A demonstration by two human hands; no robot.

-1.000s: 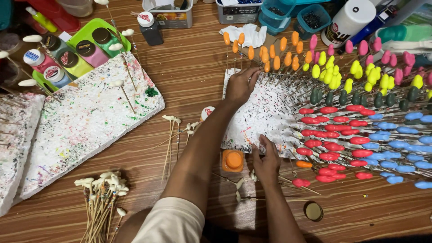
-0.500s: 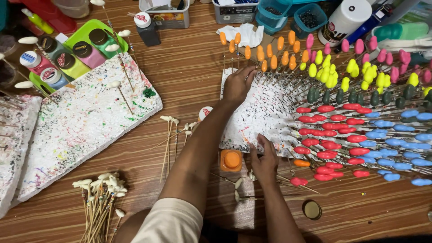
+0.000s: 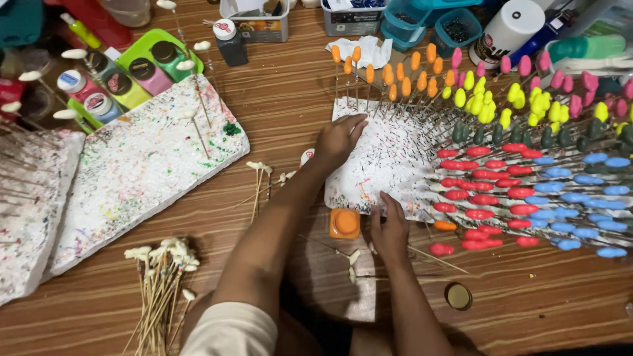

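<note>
Nearest, the right hand [image 3: 390, 227] lies flat, fingers spread, on the near edge of the white foam board [image 3: 386, 161] in the middle of the wooden table [image 3: 290, 118]. Farther off, the left hand [image 3: 337, 140] presses open-palmed on its far corner. Bristling with painted sticks [image 3: 521, 184], the board looks light and crumbly, best held by its bare edges.

Change over the last second. My left hand [image 3: 337, 140] has slid slightly toward the near-left corner of the paint-speckled foam board [image 3: 382, 165], fingers now spread flatter on its top. My right hand [image 3: 390, 227] has crept a little along the board's near edge, beside the orange paint pot [image 3: 345, 223]. The board itself has turned a touch under both hands, carrying its rows of coloured sticks [image 3: 501, 191] with it.
</note>
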